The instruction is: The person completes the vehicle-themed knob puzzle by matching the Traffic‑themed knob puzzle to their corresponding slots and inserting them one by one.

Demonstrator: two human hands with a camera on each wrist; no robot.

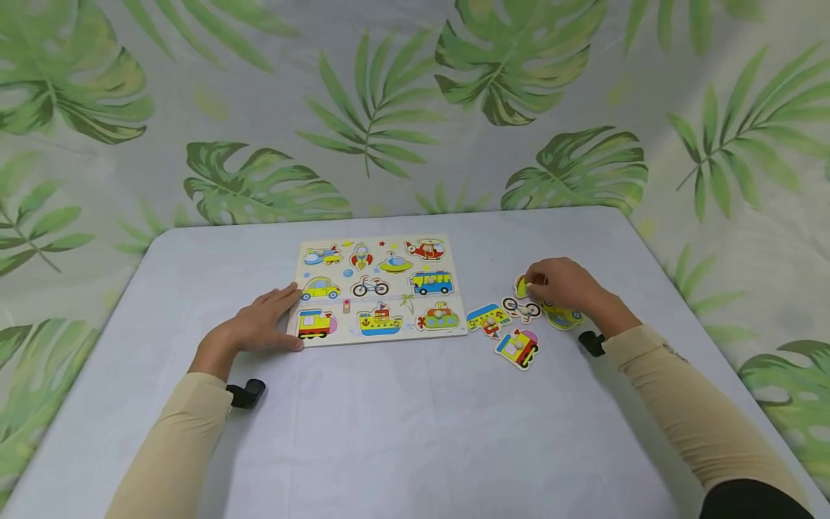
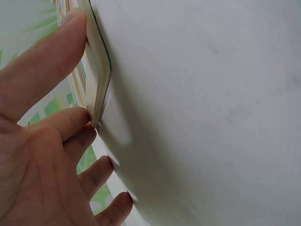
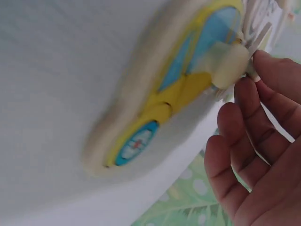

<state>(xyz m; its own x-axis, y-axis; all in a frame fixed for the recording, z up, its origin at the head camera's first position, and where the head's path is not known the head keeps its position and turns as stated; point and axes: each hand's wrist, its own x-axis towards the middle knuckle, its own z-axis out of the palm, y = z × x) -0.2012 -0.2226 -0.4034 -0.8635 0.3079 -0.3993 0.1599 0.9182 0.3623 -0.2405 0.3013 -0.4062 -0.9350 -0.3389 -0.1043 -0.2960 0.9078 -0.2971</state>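
Note:
A wooden picture puzzle board (image 1: 346, 334) with vehicle shapes lies flat on the table. My left hand (image 1: 262, 322) rests at its left edge with spread, straight fingers, the thumb touching the front corner. To the right of the board, my right hand (image 1: 563, 281) pinches a small yellow-green puzzle piece (image 1: 521, 286); its picture is mostly hidden by the fingers. Close under that hand lies a yellow car piece (image 3: 188, 94) with a knob. Beside it are a bicycle piece (image 1: 521, 309), a bus piece (image 1: 488, 317) and a train piece (image 1: 516, 349).
A white cloth covers the table (image 1: 415, 425). Behind it hangs a leaf-patterned curtain (image 1: 402, 194). On the board, the bus (image 1: 431, 282) and submarine (image 1: 438, 316) show knobs. Dark wrist cameras sit at both cuffs.

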